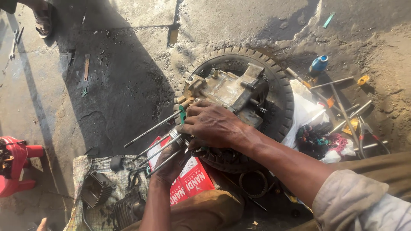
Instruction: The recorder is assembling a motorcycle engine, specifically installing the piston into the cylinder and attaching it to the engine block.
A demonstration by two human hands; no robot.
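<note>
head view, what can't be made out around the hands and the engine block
- Piston: mostly covered by right hand and left hand; their grip on it is hidden.
- Engine block: near side hidden behind the right hand.
- Tyre: lower rim covered by the right forearm.
- Red stool: cut by left edge.

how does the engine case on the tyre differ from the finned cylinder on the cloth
The engine case is pale, dull metal, blocky and smooth-faced, lying across the tyre in sunlight. The finned cylinder is dark, ribbed with stacked fins and smaller in view, resting in shade on the cloth. Long studs jut from the case, and the right hand and left hand work at them; nothing touches the cylinder. Both are grimy metal engine parts.
</note>
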